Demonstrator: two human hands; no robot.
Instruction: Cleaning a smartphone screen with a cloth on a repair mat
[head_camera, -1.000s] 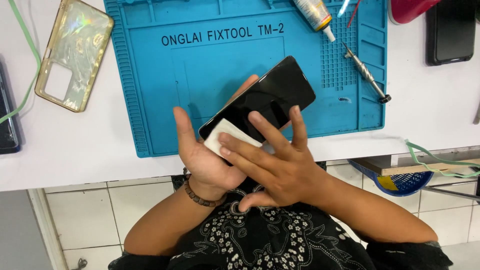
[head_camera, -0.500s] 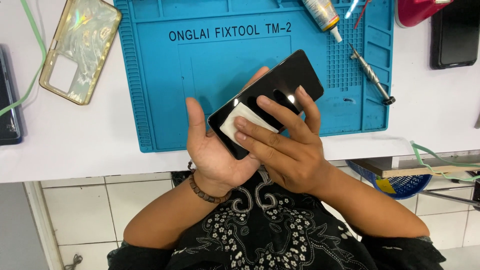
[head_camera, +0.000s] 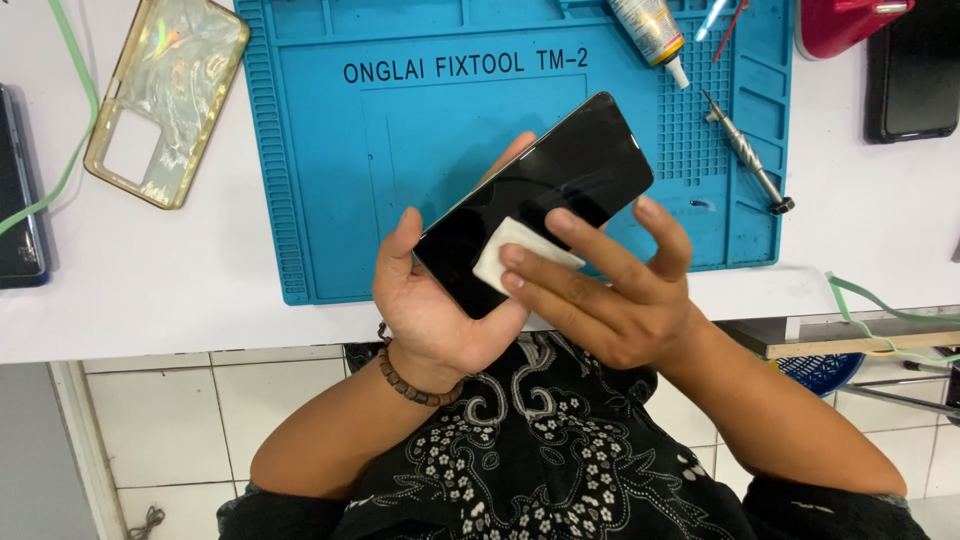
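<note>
Phone (head_camera: 545, 195) in left hand (head_camera: 435, 310), pad (head_camera: 515, 255) under right fingers (head_camera: 560, 265)

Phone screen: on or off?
Off, as far as shows: the phone glass is uniformly black, with a white pad pressed on it.

The phone (head_camera: 540, 195) in my left hand (head_camera: 440, 310) has a black glass front. It is smooth and very shiny, and light glints off it. Under the fingers of my right hand (head_camera: 610, 290) is a small white pad (head_camera: 515, 255). It looks soft and matt, like cloth or paper. The blue mat (head_camera: 400, 160) looks like rubber, dull, with little ridges and bumps. The screwdriver (head_camera: 745, 155) on it is shiny metal with a rough grip. The phone case (head_camera: 165, 95) is clear, glossy plastic with a gold edge. The counter (head_camera: 150, 300) is white, smooth and matt. My bracelet (head_camera: 405, 375) is made of brown beads that look like wood. My shirt (head_camera: 540, 460) is black printed cloth.
</note>
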